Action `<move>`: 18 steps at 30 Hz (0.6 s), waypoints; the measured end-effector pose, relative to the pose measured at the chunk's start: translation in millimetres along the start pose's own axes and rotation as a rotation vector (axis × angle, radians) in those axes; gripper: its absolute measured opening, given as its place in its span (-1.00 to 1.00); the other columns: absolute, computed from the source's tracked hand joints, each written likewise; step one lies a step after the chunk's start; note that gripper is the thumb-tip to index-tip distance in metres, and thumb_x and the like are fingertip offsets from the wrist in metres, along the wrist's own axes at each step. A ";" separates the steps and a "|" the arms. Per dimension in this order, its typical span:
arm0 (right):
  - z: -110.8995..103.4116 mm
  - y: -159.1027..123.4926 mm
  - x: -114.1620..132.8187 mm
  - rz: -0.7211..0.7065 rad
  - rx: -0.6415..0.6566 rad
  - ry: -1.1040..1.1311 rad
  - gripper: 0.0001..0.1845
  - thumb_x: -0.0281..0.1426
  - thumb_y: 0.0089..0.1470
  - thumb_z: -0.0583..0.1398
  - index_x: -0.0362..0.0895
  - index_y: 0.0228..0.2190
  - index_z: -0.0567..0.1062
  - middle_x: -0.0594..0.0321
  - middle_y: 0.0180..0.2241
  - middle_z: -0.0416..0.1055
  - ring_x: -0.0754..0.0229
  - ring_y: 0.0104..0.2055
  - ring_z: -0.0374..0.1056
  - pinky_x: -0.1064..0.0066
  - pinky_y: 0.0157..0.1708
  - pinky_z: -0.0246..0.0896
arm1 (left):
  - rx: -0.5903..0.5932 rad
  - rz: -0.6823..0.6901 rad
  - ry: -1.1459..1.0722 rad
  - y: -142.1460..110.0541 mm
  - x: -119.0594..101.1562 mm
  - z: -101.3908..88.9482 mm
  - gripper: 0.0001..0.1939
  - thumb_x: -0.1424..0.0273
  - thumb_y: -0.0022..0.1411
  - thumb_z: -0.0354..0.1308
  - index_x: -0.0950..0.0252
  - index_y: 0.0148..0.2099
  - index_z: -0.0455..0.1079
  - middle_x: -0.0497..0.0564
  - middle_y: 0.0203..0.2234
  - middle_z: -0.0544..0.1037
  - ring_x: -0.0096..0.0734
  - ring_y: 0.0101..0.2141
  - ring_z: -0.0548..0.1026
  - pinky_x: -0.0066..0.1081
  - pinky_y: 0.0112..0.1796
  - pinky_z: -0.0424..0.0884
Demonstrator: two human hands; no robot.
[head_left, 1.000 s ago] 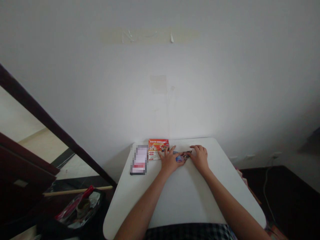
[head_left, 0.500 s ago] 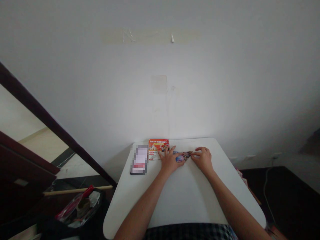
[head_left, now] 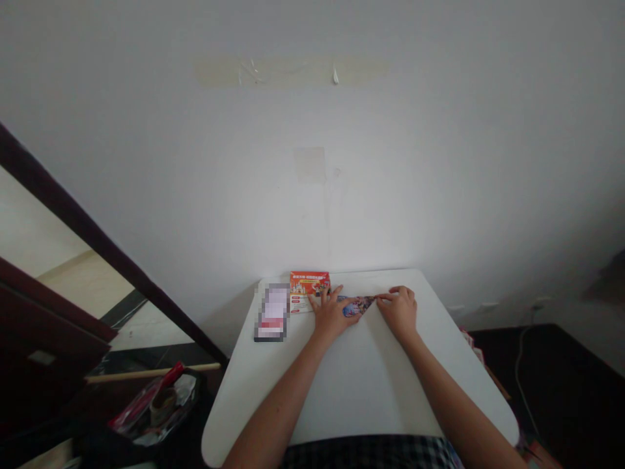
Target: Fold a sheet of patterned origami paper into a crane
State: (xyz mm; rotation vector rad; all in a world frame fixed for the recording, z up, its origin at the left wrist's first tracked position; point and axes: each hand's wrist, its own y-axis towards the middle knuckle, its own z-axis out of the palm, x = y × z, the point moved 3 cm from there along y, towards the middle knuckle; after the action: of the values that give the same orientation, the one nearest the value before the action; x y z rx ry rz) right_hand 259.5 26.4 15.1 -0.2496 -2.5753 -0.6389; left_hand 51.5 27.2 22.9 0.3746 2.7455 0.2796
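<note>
A folded piece of colourfully printed paper (head_left: 357, 306) lies on the white table (head_left: 371, 384), narrowing to a point at its right end. My left hand (head_left: 330, 315) rests on its left part with the fingers spread, pressing it down; some fingers reach over a red and white printed leaflet (head_left: 305, 284). At the paper's right tip, my right hand (head_left: 399, 309) has thumb and forefinger pinched together on the corner. Part of the paper is hidden beneath my left hand.
Left of the leaflet lies a phone (head_left: 272, 312) with a blurred screen. The table's far edge meets a white wall (head_left: 371, 195). On the floor at lower left stands a bag of odds and ends (head_left: 159, 407), beside a wooden stick (head_left: 151, 372).
My right hand has shifted slightly to the right along the paper's tip, its fingers drawn closer together. My left hand keeps its place on the paper.
</note>
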 end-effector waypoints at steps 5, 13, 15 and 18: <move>-1.9 0.7 0.0 0.005 -0.016 -0.021 -0.75 -0.23 0.10 0.19 0.02 -0.30 0.68 0.07 -0.10 0.35 -0.07 0.06 0.14 0.16 0.01 0.05 | 0.003 -0.008 0.004 -0.6 0.0 -0.6 -0.52 -0.09 0.07 0.24 -0.32 0.07 0.44 -0.19 0.31 0.26 0.17 0.30 0.03 0.46 0.18 -0.34; 3.4 2.7 -3.8 -0.035 -0.027 -0.017 -0.73 -0.20 0.16 0.16 0.01 -0.28 0.65 0.09 -0.10 0.34 -0.05 0.04 0.16 0.17 -0.03 0.07 | 0.013 -0.022 0.002 -0.3 -1.7 -3.0 -0.53 -0.08 0.08 0.24 -0.31 0.07 0.44 -0.18 0.31 0.25 0.15 0.31 0.01 0.43 0.20 -0.36; 3.1 3.0 -2.6 -0.057 -0.053 -0.014 -0.73 -0.21 0.16 0.16 0.01 -0.23 0.63 0.09 -0.07 0.32 -0.03 0.03 0.16 0.18 -0.03 0.08 | 0.014 -0.017 -0.004 -0.4 -1.5 -2.9 -0.54 -0.09 0.08 0.24 -0.31 0.07 0.45 -0.18 0.31 0.25 0.16 0.31 0.01 0.45 0.19 -0.37; 3.6 3.4 1.0 -0.133 -0.063 -0.017 -0.75 -0.24 0.17 0.16 0.02 -0.20 0.62 0.11 -0.04 0.30 -0.01 0.04 0.14 0.19 0.00 0.07 | 0.011 -0.014 -0.011 -0.7 -1.0 -3.1 -0.52 -0.09 0.08 0.24 -0.31 0.08 0.44 -0.17 0.31 0.26 0.15 0.31 0.02 0.46 0.18 -0.37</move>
State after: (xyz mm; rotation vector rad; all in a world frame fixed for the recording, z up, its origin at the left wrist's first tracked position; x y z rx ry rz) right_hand 258.2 31.2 14.1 -0.1044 -2.6066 -0.7703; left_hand 51.1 25.7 25.9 0.3593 2.7386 0.2582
